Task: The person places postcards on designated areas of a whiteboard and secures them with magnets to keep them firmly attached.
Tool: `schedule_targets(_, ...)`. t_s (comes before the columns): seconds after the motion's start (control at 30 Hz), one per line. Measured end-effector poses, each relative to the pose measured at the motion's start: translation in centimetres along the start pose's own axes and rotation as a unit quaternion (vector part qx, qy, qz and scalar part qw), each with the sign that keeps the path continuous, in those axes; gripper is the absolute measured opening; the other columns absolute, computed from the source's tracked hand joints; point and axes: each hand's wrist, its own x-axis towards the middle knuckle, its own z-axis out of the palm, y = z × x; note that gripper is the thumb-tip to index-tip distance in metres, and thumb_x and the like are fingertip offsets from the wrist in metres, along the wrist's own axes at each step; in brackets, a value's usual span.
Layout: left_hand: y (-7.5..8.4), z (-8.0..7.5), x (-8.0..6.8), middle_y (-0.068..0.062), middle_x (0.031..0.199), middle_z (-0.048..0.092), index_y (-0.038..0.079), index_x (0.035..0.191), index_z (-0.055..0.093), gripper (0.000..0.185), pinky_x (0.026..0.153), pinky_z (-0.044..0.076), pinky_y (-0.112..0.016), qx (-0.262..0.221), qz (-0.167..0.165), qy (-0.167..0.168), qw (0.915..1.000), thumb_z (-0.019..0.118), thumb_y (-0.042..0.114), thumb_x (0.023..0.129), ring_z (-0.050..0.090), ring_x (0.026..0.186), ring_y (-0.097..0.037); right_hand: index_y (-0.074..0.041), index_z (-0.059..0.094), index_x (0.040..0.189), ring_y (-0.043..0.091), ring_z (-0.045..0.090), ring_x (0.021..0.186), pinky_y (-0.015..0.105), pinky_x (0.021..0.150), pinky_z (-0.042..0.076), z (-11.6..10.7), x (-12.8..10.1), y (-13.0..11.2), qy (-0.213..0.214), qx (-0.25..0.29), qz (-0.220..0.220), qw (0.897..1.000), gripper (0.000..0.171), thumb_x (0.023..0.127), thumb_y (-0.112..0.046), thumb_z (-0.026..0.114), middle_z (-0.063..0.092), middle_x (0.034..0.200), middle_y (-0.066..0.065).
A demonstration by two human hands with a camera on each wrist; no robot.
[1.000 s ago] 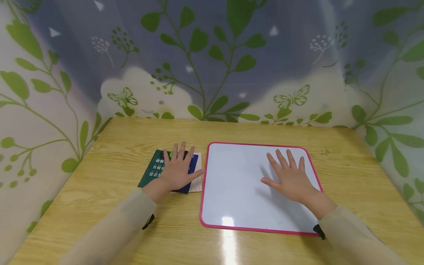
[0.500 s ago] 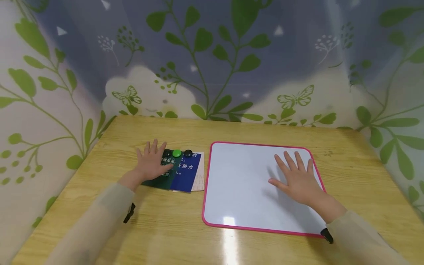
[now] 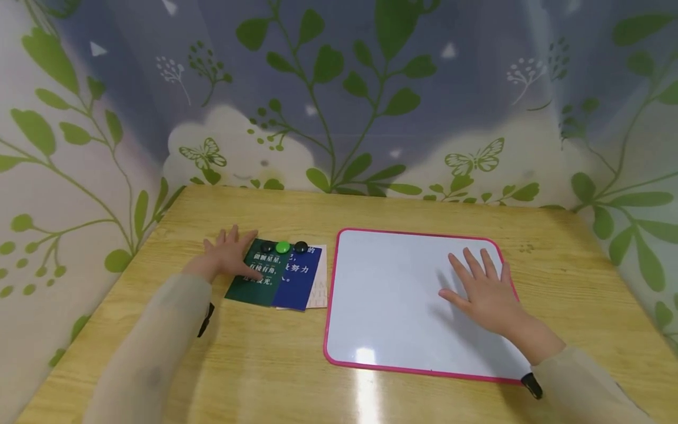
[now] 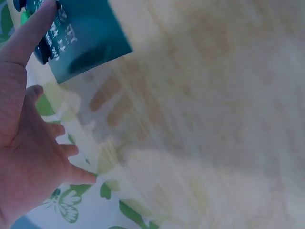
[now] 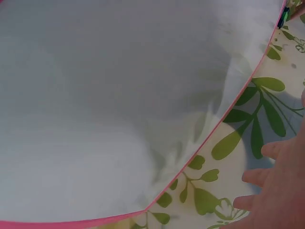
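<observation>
My left hand [image 3: 225, 258] is at the left edge of a dark green card [image 3: 262, 290], fingers spread and holding nothing. Its thumb reaches over the card's white lettering; I cannot tell whether it touches. A blue card [image 3: 298, 288] lies partly under the green one, and a pale card [image 3: 319, 291] shows at their right. Along the cards' top sit a green round magnet-like button [image 3: 283, 247] and two black ones, the right black button [image 3: 301, 247] on the blue card. My right hand [image 3: 489, 300] hovers, fingers spread, over the right part of a pink-edged whiteboard [image 3: 386, 294].
The wooden table [image 3: 265, 365] runs back to a wall [image 3: 339, 153] covered with leaf and butterfly patterns, which also closes in both sides. A black strap piece [image 3: 532, 386] shows at the right cuff, another strap piece [image 3: 206, 320] at the left.
My left hand has moved left off the cards to their left edge, uncovering the buttons and lettering. My right hand has drifted slightly right and down over the whiteboard.
</observation>
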Motion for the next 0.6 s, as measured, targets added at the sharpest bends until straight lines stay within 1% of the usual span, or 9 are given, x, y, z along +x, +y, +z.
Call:
schedule_targets(0.1,0.2,-0.3,0.4,-0.034,0.151,-0.004,0.013,0.150,0.014,0.108,0.100,-0.002,-0.077,0.005,-0.005,-0.022,0.9997,0.075,0.052,0.070,-0.004,0.135,-0.058,-0.007,0.027,0.147,0.053,0.010,0.137,0.075,0.101,0.003,0.2,-0.3,0.7,-0.005,0.003,0.012,1.000,0.080,0.089,-0.059,0.047,0.020,0.150,0.028)
schedule_targets(0.27,0.0,-0.5,0.6,-0.033,0.151,-0.005,0.014,0.151,0.013,0.110,0.101,-0.001,-0.075,0.013,-0.016,-0.052,0.9984,0.075,0.055,0.070,-0.004,0.136,-0.057,-0.006,0.027,0.146,0.055,0.010,0.136,0.076,0.099,0.003,0.7,-0.7,2.0,-0.018,0.006,0.028,0.999,0.079,0.090,-0.059,0.045,0.020,0.150,0.030)
schedule_targets(0.4,0.0,-0.7,0.8,-0.032,0.152,-0.001,0.014,0.150,0.015,0.110,0.103,0.001,-0.073,0.031,-0.018,-0.058,0.9977,0.074,0.058,0.068,0.000,0.137,-0.056,-0.006,0.028,0.146,0.055,0.011,0.135,0.077,0.098,0.004,1.1,-1.1,2.9,-0.020,0.002,0.036,0.999,0.079,0.090,-0.059,0.045,0.021,0.149,0.030)
schedule_targets(0.5,0.2,-1.0,0.9,-0.031,0.152,0.005,0.013,0.150,0.017,0.110,0.104,0.004,-0.073,0.047,-0.009,-0.055,0.9974,0.074,0.059,0.068,0.004,0.137,-0.055,-0.005,0.028,0.145,0.057,0.012,0.134,0.078,0.097,0.004,1.3,-1.4,3.5,-0.019,0.002,0.042,0.999,0.079,0.090,-0.059,0.044,0.022,0.148,0.031)
schedule_targets(0.6,0.2,-1.2,1.0,-0.031,0.152,0.010,0.012,0.149,0.019,0.109,0.103,0.004,-0.074,0.052,0.001,-0.052,0.9973,0.074,0.059,0.068,0.006,0.137,-0.054,-0.004,0.028,0.145,0.058,0.011,0.133,0.078,0.096,0.003,1.3,-1.5,4.0,-0.022,0.005,0.046,0.999,0.078,0.091,-0.059,0.044,0.021,0.148,0.033)
